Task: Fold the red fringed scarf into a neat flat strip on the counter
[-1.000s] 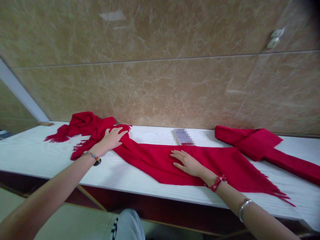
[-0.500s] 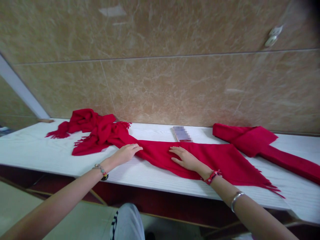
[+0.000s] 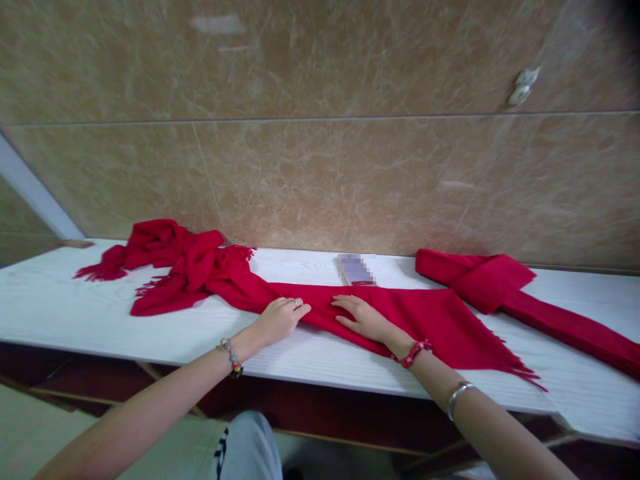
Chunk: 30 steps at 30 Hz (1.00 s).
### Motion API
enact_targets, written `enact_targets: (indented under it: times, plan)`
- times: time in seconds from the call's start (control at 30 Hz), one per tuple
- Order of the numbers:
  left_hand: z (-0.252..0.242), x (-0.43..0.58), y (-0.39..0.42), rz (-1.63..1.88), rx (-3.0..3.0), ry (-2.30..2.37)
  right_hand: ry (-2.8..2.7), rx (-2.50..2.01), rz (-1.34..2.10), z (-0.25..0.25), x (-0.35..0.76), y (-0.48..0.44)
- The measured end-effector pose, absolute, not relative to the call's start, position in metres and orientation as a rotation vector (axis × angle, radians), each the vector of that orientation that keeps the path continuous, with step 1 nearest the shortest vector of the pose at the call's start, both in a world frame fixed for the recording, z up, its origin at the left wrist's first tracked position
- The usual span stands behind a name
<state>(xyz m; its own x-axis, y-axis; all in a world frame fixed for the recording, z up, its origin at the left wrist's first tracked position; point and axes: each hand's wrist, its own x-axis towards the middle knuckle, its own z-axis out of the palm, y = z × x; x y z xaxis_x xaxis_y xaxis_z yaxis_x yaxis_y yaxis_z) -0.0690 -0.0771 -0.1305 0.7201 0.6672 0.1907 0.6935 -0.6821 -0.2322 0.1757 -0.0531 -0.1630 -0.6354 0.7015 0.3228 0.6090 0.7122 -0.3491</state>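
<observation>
A red fringed scarf [image 3: 425,320] lies stretched along the white tabletop, its right end spread flat and its left part bunched up. My left hand [image 3: 281,319] is closed on the scarf's near edge, fingers curled and a ring showing. Just to the right, my right hand [image 3: 364,316] rests flat on the cloth with its fingers apart. Bunched red cloth [image 3: 165,250] with fringes lies at the left; whether all of it is one piece I cannot tell. A folded red scarf [image 3: 493,283] lies at the right, its long tail running toward the right edge.
Behind the scarf lies a phone-like flat object [image 3: 356,269], partly pixelated. A tiled wall [image 3: 320,180] closes off the back of the white table [image 3: 75,320]. Open shelf space [image 3: 320,413] shows under the table's front edge. A small brown block [image 3: 76,244] sits at the far left.
My left hand has slid right along the scarf's near edge, closer to my right hand. The right hand stays flat on the cloth. The view has shifted slightly.
</observation>
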Motion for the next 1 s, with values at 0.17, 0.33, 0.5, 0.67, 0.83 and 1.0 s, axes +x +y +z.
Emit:
enact_targets:
  times: [0.17,0.33,0.5,0.67,0.83,1.0]
  plan:
    - [-0.130,-0.066,-0.074,-0.133,-2.591,-1.157,-2.474,-1.009,0.291,-0.162,0.176,-0.053]
    - [-0.128,-0.077,-0.071,-0.143,-2.479,-1.249,-2.462,-0.997,0.289,-0.163,0.176,-0.053]
    - [-0.114,-0.126,-0.069,-0.164,-2.369,-1.355,-2.443,-0.983,0.300,-0.166,0.177,-0.052]
    - [-0.087,-0.223,-0.056,-0.161,-2.166,-1.529,-2.420,-0.970,0.311,-0.168,0.177,-0.052]
    - [-0.067,-0.263,-0.049,-0.227,-2.015,-1.720,-2.421,-0.997,0.316,-0.169,0.176,-0.052]
    - [-0.100,-0.228,-0.072,-0.206,-2.724,-1.617,-2.417,-1.010,0.320,-0.169,0.175,-0.053]
